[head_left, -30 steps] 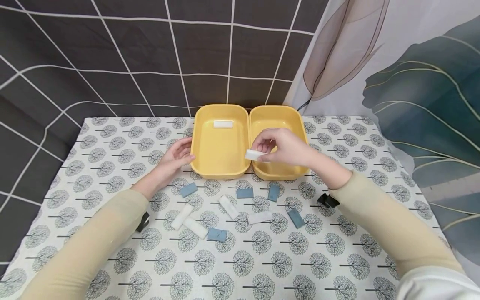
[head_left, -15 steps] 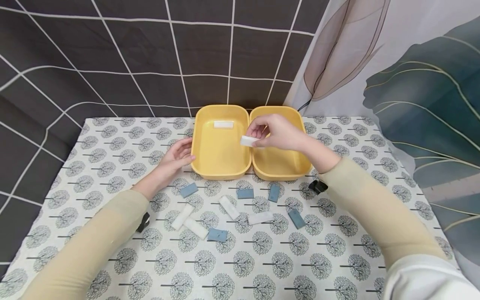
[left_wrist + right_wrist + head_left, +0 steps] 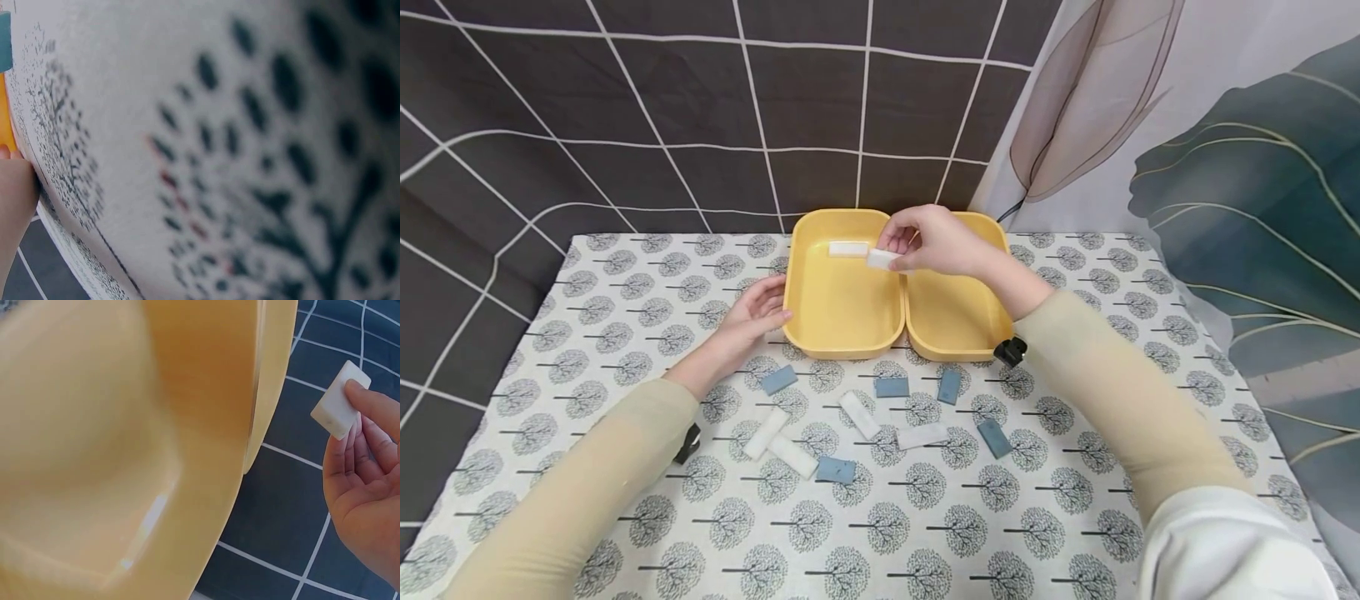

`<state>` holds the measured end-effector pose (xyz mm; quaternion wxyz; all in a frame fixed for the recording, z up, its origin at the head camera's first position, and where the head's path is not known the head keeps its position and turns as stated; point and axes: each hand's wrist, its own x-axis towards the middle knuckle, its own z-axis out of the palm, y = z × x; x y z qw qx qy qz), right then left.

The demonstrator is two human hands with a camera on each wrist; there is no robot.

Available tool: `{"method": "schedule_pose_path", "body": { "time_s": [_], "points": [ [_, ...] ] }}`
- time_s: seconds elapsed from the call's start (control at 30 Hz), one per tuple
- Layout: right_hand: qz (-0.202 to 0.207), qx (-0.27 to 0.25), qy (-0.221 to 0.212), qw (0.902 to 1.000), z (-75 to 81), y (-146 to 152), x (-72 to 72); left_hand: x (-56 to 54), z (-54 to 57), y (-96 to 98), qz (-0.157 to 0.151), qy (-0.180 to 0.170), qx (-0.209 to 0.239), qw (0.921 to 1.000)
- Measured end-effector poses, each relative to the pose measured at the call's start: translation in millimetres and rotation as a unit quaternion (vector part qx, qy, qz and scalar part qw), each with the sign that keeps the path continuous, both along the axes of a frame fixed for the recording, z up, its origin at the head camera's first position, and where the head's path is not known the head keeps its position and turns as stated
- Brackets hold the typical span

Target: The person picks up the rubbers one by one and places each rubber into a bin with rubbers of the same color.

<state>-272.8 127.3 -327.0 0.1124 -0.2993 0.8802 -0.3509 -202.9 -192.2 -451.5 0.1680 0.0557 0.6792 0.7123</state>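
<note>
My right hand (image 3: 936, 240) pinches a white rectangular block (image 3: 882, 259) between thumb and fingers, over the inner side walls of two yellow trays. In the right wrist view the same white block (image 3: 342, 400) shows its smooth faces and squared edges, the thumb on top of it. Inside the left yellow tray (image 3: 846, 346), toward the back, lies another white block (image 3: 847, 249). My left hand (image 3: 748, 321) rests against that tray's outer left wall, thumb tip at the rim, fingers relaxed. The right yellow tray (image 3: 958, 348) stands alongside, partly hidden by my right hand and forearm.
In front of the trays, several blue blocks (image 3: 892, 387) and several white blocks (image 3: 922, 436) lie scattered on the tree-print cloth (image 3: 887, 575). Two of the white ones touch at the left. Behind the trays hangs a dark gridded curtain (image 3: 700, 92).
My right hand has moved back and left with the white block, from over the right tray to over the left tray's right side. My left hand has stayed at the left tray.
</note>
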Motion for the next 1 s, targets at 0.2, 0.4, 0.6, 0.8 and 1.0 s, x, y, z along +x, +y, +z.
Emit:
{"method": "schedule_pose_path", "body": {
  "time_s": [0.2,0.4,0.6,0.8,1.0],
  "points": [
    [0.002,-0.003,-0.013,0.9999,-4.2,-14.2,-12.0,-0.6,0.5,-1.2,0.001,0.001,-0.002,1.0000],
    [0.004,0.001,-0.019,0.9998,-11.2,-25.1,-22.4,-0.4,1.3,-0.5,0.000,0.003,-0.005,1.0000],
    [0.004,0.001,-0.025,0.9997,-19.8,-32.1,-30.6,-0.5,1.1,0.2,-0.003,0.004,-0.010,0.9999],
    [0.005,0.004,-0.025,0.9997,-27.2,-36.4,-38.7,-0.6,0.6,-1.0,-0.003,0.004,-0.008,1.0000],
    [0.008,0.011,-0.033,0.9994,-33.4,-39.9,-46.2,-0.6,0.1,-0.4,-0.001,0.004,-0.005,1.0000]
  ]
}}
